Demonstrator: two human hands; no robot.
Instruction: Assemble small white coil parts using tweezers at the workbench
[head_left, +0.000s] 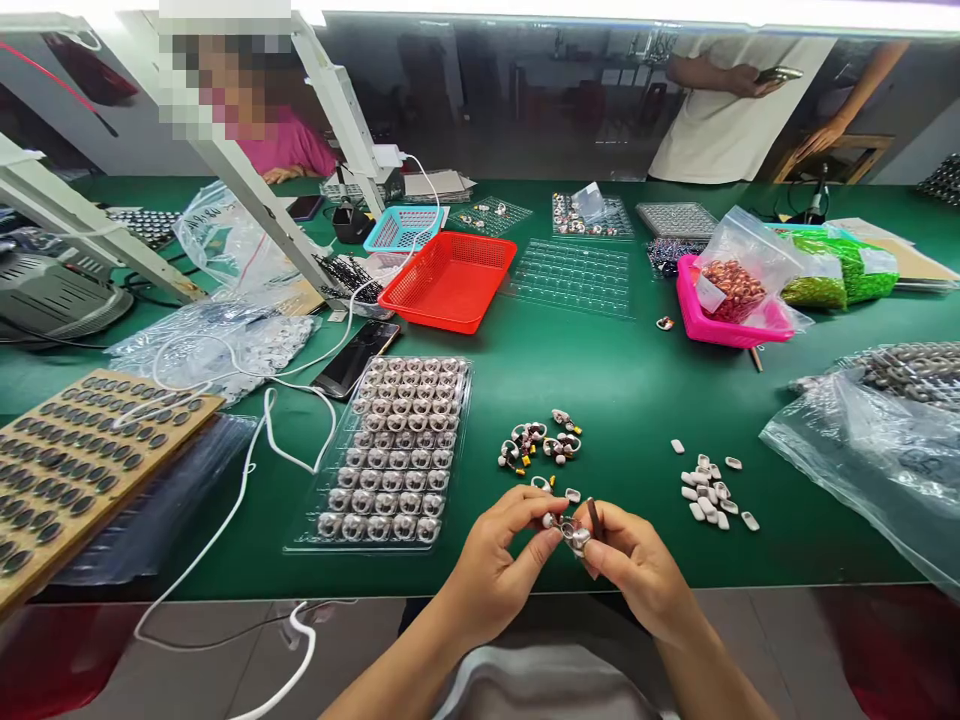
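Near the table's front edge, my left hand (510, 560) pinches one side of a small silvery assembly (568, 530). The fingers of my right hand (637, 565) close on its other side, along with a thin dark strip (594, 518) that sticks up between them. Fine detail of the assembly is too small to tell. Just beyond my hands lies a loose group of small wired parts (529, 438) with yellow bits. Small white caps (705, 490) are scattered to the right. On the left, a clear tray (397, 450) holds rows of silvery round parts.
A red basket (454, 285), a blue basket (405, 230) and a pink basket (731, 330) stand farther back. A phone (356, 360), white cables and a wooden board (82, 460) are at left. Plastic bags (885, 450) lie at right. Other people are across the table.
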